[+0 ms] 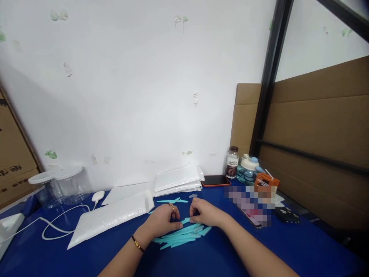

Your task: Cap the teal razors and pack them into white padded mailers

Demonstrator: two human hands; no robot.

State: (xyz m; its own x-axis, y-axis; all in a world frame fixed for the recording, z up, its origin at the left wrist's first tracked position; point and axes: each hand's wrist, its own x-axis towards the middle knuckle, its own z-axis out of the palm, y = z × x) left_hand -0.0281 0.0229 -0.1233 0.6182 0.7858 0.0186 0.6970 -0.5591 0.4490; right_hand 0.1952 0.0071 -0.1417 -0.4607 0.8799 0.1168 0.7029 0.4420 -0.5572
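A loose pile of slim turquoise plastic sticks [184, 234], shaped like eyebrow razors, lies on the blue table in front of me. At the pile's left, my left hand [165, 220] has curled fingers, with its thumb along the upper edge of the sticks. Facing it from the right, my right hand [205, 212] pinches thumb and fingertips at the end of one turquoise stick [186, 220]. The left fingertips are partly hidden, so what lies between them is unclear. Several more turquoise sticks [173, 201] lie crossed just beyond my hands.
Left stand a padded white mailer [112, 219], a white cable and clear tubs [70, 186]. White mailers are stacked [177, 181] by the wall, beside a phone [216, 181]. Rightward are a bottle [232, 163], a cup [248, 171], an orange box [264, 181] and a black key fob [287, 215].
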